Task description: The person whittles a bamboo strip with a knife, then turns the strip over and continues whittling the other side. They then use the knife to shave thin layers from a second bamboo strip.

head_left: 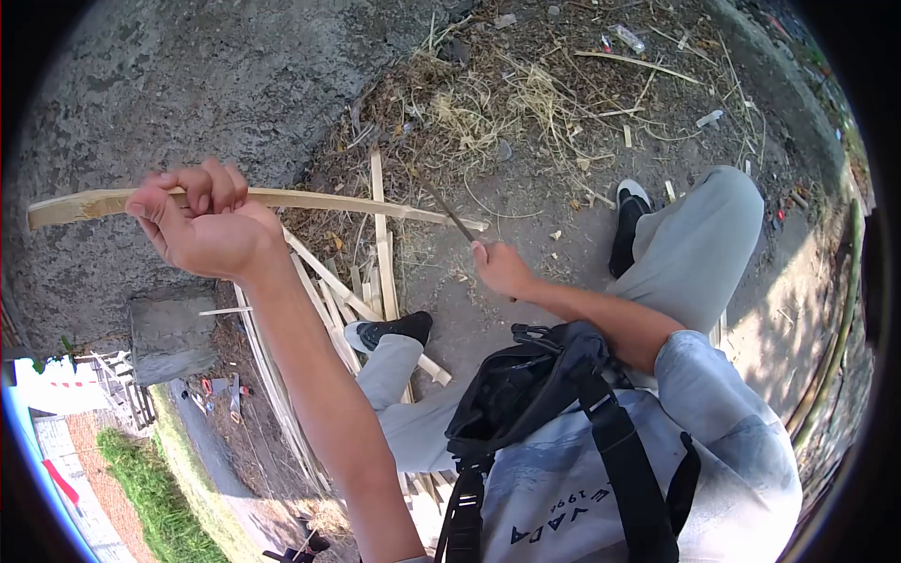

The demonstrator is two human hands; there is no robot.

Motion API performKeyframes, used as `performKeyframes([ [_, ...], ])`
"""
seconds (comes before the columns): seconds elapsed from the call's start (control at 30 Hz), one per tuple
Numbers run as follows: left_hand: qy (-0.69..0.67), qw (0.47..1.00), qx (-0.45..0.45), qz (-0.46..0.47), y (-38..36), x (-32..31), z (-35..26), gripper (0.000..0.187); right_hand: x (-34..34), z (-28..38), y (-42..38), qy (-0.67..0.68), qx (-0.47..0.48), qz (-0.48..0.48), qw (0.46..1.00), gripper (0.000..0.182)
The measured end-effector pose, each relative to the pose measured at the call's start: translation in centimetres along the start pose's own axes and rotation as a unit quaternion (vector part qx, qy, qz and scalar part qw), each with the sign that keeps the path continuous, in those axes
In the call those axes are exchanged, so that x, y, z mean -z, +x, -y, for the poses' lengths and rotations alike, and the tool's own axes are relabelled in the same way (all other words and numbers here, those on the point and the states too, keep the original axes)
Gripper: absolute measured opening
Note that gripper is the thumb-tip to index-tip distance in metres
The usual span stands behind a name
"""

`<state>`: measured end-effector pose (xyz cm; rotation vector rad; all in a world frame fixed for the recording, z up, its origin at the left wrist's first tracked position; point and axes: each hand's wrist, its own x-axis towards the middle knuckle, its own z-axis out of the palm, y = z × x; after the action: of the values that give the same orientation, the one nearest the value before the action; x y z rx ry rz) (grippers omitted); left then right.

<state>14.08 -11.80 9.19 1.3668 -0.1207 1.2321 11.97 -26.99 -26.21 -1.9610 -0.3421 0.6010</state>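
My left hand [211, 216] is raised at the left with its fingers wrapped round a long bamboo strip [328, 201]. The pale, slightly bowed strip runs across the view from the far left to the middle. In my right hand [505, 270] is the handle of a knife [446, 208], its narrow dark blade slanting up and left. The blade crosses the right end of the strip in this view, just above my right fist.
Split bamboo pieces [383, 253] lie on the ground between my left shoe [389, 330] and a stone block [171, 333]. Dry shavings [544, 103] litter the earth ahead. My right shoe [630, 230] rests at the right. Tools [235, 399] lie at the lower left.
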Motion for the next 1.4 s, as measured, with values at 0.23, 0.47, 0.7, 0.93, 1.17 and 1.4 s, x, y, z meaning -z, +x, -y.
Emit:
performKeyframes([
  [0.23,-0.012,1.0,0.02,-0.015,-0.4,0.8,-0.4,0.047,1.9,5.7,-1.7,0.073,0.091,-0.038,0.992,0.052],
  [0.47,-0.07,0.997,0.04,0.012,-0.1,1.5,-0.7,0.041,0.2,-2.7,-1.1,-0.011,-0.093,0.087,0.992,0.049],
  [0.7,-0.033,0.999,0.008,-0.026,-0.6,1.9,-0.7,0.043,-1.0,1.9,-1.8,0.036,0.117,-0.077,0.99,0.05],
  [0.93,-0.006,0.999,0.003,-0.035,0.0,2.2,-0.3,0.044,1.1,-5.0,-1.6,-0.05,-0.217,0.153,0.963,0.047],
  [1.17,-0.001,0.999,-0.004,-0.038,0.3,2.4,0.0,0.043,-3.7,-3.3,-0.8,-0.03,0.177,-0.151,0.972,0.058],
  [1.4,0.009,0.999,-0.001,-0.045,0.5,2.2,0.0,0.044,0.3,-7.0,-0.9,-0.057,-0.203,0.116,0.971,0.055],
])
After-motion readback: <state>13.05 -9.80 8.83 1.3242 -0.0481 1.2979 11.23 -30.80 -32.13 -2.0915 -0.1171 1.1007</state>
